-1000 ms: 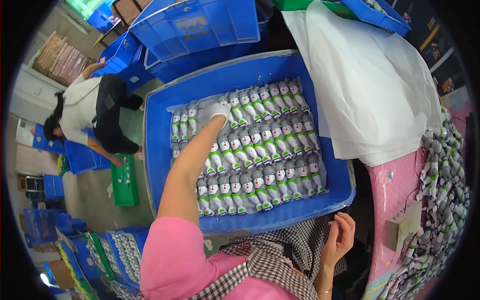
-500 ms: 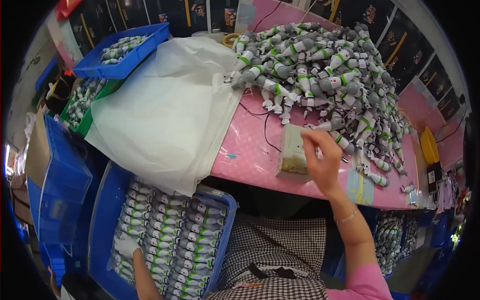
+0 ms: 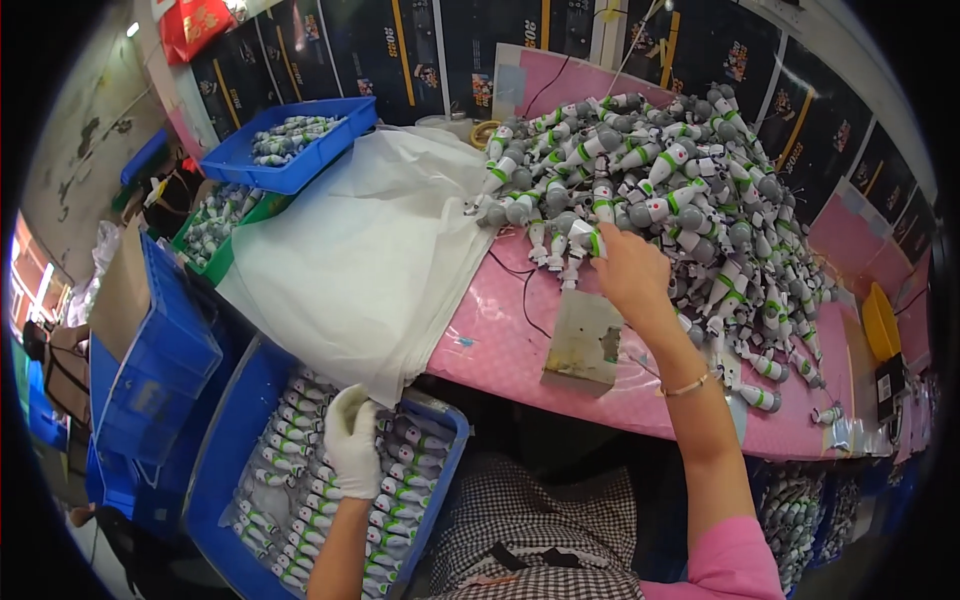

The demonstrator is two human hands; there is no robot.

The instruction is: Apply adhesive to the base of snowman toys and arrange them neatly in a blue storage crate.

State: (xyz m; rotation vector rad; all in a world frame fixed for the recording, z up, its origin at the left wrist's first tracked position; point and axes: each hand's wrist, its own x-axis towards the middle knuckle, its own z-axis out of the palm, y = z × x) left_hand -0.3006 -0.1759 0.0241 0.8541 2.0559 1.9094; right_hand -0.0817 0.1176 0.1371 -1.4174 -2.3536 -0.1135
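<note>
Right hand (image 3: 632, 272) closed around a small white-and-green figure (image 3: 590, 240) at the near edge of the figure pile (image 3: 690, 180) on the pink table (image 3: 500, 340). Gloved left hand (image 3: 352, 440), fingers loosely curled, holding nothing, rests on figures in the blue crate (image 3: 225, 450) below.

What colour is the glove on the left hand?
White. The gloved left hand rests on the toys in the blue bin; the head view shows it clearly.

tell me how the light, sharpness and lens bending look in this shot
Head view: even indoor light, no harsh shadows; a black fisheye rim, and the pink table edge bows. The bare right hand on the grey-and-green toy pile looks sharp, as does the white-gloved left hand.
</note>
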